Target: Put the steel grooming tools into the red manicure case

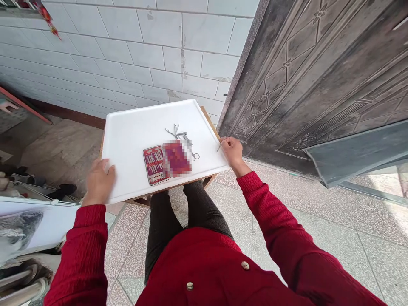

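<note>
My left hand (99,182) lies over the left edge of a white tabletop (137,127), thumb on top and fingers curled at the rim. At the right edge, my right hand (233,152) is closed in a pinch on a thin metal tool (218,147); its exact kind is too small to tell. An open manicure case (154,165) with a dark red lining and several small tools lies near the front edge. Its right half is blurred out. Beside it rest metal nippers (175,131) and a pair of small scissors (195,157).
A pale tiled wall (159,55) stands behind the table. On the right is a dark patterned metal door (287,76). Rolls and bundled items (25,280) crowd the lower left, next to a white surface (54,221). Speckled tiles (318,225) cover the floor.
</note>
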`<move>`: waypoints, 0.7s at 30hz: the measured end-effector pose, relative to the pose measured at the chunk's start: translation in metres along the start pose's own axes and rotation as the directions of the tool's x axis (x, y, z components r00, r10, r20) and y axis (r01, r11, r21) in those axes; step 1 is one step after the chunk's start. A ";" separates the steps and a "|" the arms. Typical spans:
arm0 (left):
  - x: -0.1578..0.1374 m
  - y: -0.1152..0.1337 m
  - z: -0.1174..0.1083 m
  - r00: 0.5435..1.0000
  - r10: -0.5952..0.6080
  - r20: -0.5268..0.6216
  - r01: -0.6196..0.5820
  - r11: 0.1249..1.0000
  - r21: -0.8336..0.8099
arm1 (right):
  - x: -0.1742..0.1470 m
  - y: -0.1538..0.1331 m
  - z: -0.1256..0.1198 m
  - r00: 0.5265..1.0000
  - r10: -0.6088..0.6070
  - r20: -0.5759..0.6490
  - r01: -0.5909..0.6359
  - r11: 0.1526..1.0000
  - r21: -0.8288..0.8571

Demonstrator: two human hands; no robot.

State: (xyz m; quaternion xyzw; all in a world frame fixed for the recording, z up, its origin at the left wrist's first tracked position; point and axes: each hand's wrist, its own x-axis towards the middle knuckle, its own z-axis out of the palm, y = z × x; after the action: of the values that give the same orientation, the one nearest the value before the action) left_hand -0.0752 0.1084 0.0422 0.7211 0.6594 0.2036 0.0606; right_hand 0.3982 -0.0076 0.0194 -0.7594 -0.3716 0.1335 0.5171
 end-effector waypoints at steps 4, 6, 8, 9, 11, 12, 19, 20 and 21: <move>-0.012 0.034 -0.002 0.959 0.261 -0.106 -0.265 0.964 -0.023 | 0.001 -0.018 0.008 0.991 -0.091 0.094 0.070 0.976 0.208; -0.015 0.064 0.002 0.918 0.393 -0.050 -0.396 0.910 -0.123 | -0.001 -0.031 0.023 0.960 -0.108 0.257 0.022 0.948 0.318; -0.014 0.095 0.010 0.869 0.496 0.000 -0.486 0.851 -0.198 | -0.005 -0.045 0.043 0.909 -0.122 0.400 -0.060 0.909 0.413; -0.014 0.109 0.015 0.848 0.530 0.013 -0.513 0.826 -0.234 | -0.007 -0.051 0.054 0.877 -0.122 0.465 -0.109 0.891 0.440; -0.012 0.128 0.024 0.815 0.579 0.018 -0.548 0.780 -0.303 | -0.009 -0.062 0.073 0.821 -0.121 0.558 -0.193 0.861 0.471; -0.012 0.133 0.029 0.802 0.598 0.013 -0.561 0.760 -0.327 | -0.009 -0.066 0.080 0.797 -0.129 0.590 -0.224 0.844 0.487; -0.015 0.119 0.045 0.819 0.574 -0.003 -0.535 0.761 -0.366 | -0.006 -0.071 0.103 0.722 -0.228 0.653 -0.212 0.826 0.523; -0.014 0.118 0.045 0.832 0.556 0.002 -0.516 0.774 -0.367 | -0.004 -0.069 0.104 0.721 -0.231 0.653 -0.206 0.828 0.521; -0.014 0.117 0.046 0.845 0.534 0.005 -0.497 0.789 -0.361 | -0.003 -0.067 0.106 0.723 -0.234 0.651 -0.200 0.830 0.520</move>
State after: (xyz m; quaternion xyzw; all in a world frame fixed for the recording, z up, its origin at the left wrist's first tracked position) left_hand 0.0494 0.0888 0.0391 0.8611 0.3869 0.2864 0.1636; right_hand 0.3059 0.0758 0.0328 -0.4653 -0.4882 0.5037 0.5398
